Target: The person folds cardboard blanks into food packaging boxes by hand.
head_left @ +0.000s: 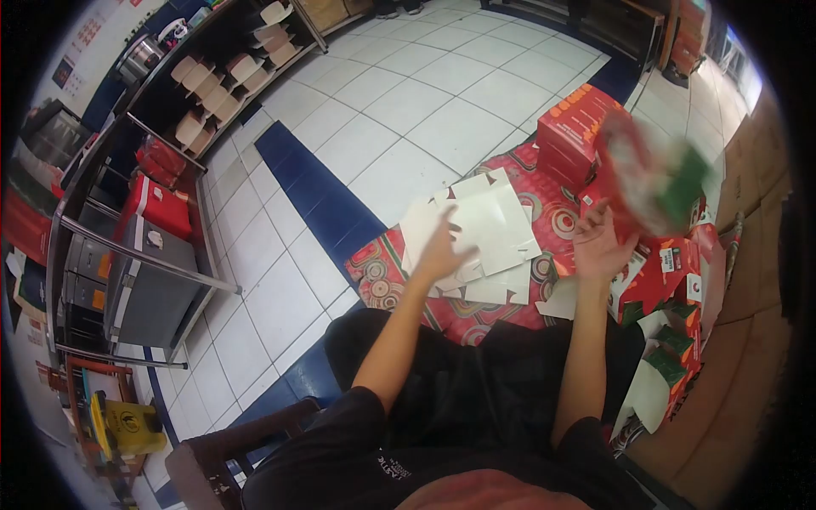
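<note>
My left hand (440, 252) is over the left part of a stack of flat white carton blanks (503, 223), its fingers spread and nothing in them. To the right, my right hand (602, 246) is open with the palm turned up. Just beyond its fingertips a red, white and green carton (659, 174) is smeared by motion and looks to be in the air; I cannot tell whether it touches the hand. The blanks lie on a red patterned cloth (382, 270). A red printed box (565, 136) stands upright at the cloth's far corner.
Red cartons with green flaps (667, 353) are piled at my right, beside large brown cardboard (739, 340). A metal rack (153, 246) with a grey and red box stands at left, near shelves of folded cartons (204, 89). A wooden chair (204, 472) is at lower left.
</note>
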`<state>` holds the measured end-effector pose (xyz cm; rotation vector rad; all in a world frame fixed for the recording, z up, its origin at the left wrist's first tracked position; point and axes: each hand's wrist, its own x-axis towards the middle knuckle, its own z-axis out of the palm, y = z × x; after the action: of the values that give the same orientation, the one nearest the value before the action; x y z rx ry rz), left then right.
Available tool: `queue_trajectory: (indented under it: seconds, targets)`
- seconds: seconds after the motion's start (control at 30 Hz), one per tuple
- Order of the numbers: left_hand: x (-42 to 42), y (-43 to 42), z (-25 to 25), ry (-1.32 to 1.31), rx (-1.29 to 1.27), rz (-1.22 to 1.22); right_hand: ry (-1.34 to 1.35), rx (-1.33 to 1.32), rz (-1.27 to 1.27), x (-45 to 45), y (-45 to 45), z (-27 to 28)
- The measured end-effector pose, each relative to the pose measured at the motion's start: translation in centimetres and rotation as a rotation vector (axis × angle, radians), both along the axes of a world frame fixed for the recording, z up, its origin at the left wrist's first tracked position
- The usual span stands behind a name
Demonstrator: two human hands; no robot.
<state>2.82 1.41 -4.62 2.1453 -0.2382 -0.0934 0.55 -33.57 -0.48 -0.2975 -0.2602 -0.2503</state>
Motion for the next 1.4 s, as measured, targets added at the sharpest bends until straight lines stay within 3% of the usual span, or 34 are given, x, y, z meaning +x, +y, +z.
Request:
queue_trajectory:
  seconds: [0.07, 0.17, 0.27, 0.67, 0.77, 0.93, 1.0, 1.03, 1.07, 1.1, 1.13, 1.2, 1.3, 1.4]
  targets:
    - [-1.7, -2.3, -0.4, -0.049, 0.344, -0.217, 0.173, 0.321, 0.041, -1.4, 0.6, 1.6]
    - [-3.6, -5.1, -3.6, 0.004, 0.545, -0.387, 0.236, 0.182, 0.101, -1.3, 2.3, 0.4]
    - [-4.7, -5.4, -7.1, -0.103, 0.794, -0.507, 0.252, 0.118, 0.175, -0.9, 3.9, 0.8]
    - [-1.0, -3.2, -8.0, 0.089, 0.529, -0.512, 0.352, -0.013, 0.183, -0.9, 5.2, 0.9]
    - [-3.1, -3.8, -6.0, -0.053, 0.691, -0.456, 0.377, -0.045, 0.184, -0.9, 5.5, 0.8]
    - [-2.9, -3.8, -6.6, -0.044, 0.709, -0.468, 0.41, -0.113, 0.21, -0.5, 5.8, -0.2]
    - [-2.7, -3.7, -6.6, -0.033, 0.695, -0.476, 0.598, -0.549, 0.156, -0.1, 6.7, -0.9]
    - [-2.6, -3.6, -6.6, -0.028, 0.684, -0.473, 0.599, -0.549, 0.156, 0.7, 6.9, -3.4]
    - [-2.6, -3.6, -6.5, -0.024, 0.675, -0.47, 0.559, -0.995, 0.08, 2.0, 6.9, -7.4]
    - [-2.6, -3.5, -7.0, -0.023, 0.676, -0.471, 0.496, -1.438, -0.003, 2.1, 7.5, -7.3]
    - [-2.7, -3.3, -7.5, -0.081, 0.652, -0.454, 0.495, -1.436, -0.003, 1.6, 7.7, -7.3]
    - [-2.7, -3.0, -7.7, -0.139, 0.631, -0.435, 0.663, -2.16, -0.062, -0.4, 8.8, -7.0]
    - [-2.5, -2.9, -6.9, -0.069, 0.624, -0.45, 0.743, -2.11, 0.094, 0.0, 8.9, -9.8]
    - [-2.1, -3.0, -6.1, 0.048, 0.679, -0.469, 0.7, -2.158, 0.076, 0.5, 8.7, -11.9]
